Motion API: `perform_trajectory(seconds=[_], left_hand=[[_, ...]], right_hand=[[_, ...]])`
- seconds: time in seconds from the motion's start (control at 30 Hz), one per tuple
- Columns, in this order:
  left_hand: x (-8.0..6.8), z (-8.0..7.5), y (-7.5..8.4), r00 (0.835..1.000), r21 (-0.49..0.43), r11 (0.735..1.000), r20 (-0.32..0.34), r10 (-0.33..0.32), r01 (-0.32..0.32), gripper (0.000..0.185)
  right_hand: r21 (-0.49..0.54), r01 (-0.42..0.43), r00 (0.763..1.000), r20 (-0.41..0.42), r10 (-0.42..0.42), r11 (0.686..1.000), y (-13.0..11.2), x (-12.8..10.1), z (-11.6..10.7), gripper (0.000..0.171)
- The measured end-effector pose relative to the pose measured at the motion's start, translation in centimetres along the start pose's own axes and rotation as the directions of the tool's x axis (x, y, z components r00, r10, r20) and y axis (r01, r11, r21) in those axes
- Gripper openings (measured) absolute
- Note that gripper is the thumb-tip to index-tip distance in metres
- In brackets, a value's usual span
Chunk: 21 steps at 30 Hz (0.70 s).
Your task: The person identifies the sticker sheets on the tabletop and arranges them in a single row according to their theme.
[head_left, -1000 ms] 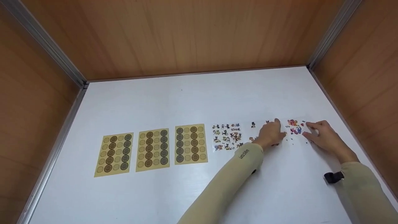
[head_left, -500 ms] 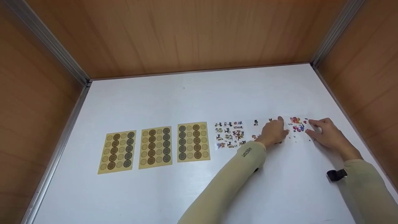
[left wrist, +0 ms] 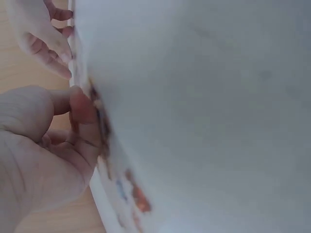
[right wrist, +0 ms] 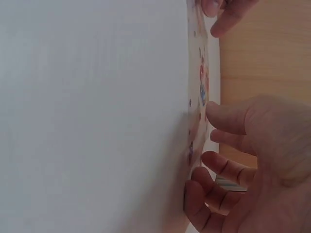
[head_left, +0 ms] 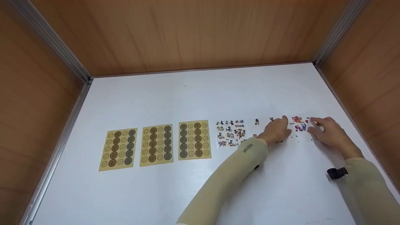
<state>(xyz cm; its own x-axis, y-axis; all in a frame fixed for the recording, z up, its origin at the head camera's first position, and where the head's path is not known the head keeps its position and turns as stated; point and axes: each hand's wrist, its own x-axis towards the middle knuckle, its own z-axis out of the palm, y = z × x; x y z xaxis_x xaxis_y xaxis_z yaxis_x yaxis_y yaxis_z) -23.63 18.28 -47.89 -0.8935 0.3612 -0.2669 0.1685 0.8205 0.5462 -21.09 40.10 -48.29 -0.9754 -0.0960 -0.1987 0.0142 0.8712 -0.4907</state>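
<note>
A clear sticker sheet with small cartoon figures (head_left: 229,132) lies right of centre on the white table. Beside it, a second clear sticker sheet (head_left: 257,122) is partly covered by my left hand (head_left: 276,129). That hand touches down with its index finger and thumb stretched out, near the left side of a third clear sheet with red and blue stickers (head_left: 298,127). At this third sheet's right side rests my right hand (head_left: 329,132), thumb and index finger spread. In the right wrist view, its thumb (right wrist: 223,115) touches the sheet and its other fingers bend loosely.
Three tan sheets of round stickers lie in a row to the left: the left sheet (head_left: 118,149), the middle sheet (head_left: 156,145) and the right sheet (head_left: 194,140). Wooden panels (head_left: 200,34) wall the table at the back and both sides.
The head view has shifted slightly. My left hand has slid a little to the right over the sheets; the right hand keeps its place beside the third sheet.
</note>
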Motion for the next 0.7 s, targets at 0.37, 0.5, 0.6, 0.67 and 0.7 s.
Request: perform_trajectory(seconds=[0.37,0.5,0.6,0.67,0.7], left_hand=[[-2.9,-8.1,0.3,0.960,0.008,0.960,-0.018,0.281,-0.281,0.058],[-5.0,-12.5,-2.4,0.902,0.098,0.905,-0.085,0.423,-0.415,0.049],[-6.4,-15.4,-5.0,0.871,0.165,0.884,-0.166,0.462,-0.438,0.045],[-7.3,-17.2,-6.9,0.855,0.203,0.881,-0.226,0.467,-0.427,0.043],[-7.7,-18.1,-7.9,0.851,0.223,0.883,-0.251,0.461,-0.413,0.043]], right_hand=[[-0.057,0.091,0.992,-0.087,-0.096,0.994,-4.1,1.7,-2.2,0.059],[-0.070,0.150,0.982,-0.106,-0.157,0.986,-6.7,2.3,-3.5,0.056],[-0.080,0.194,0.971,-0.126,-0.203,0.978,-8.6,2.8,-4.2,0.052],[-0.088,0.224,0.962,-0.140,-0.234,0.971,-9.8,3.3,-4.5,0.049],[-0.092,0.235,0.959,-0.140,-0.246,0.968,-10.3,3.6,-4.6,0.049]])
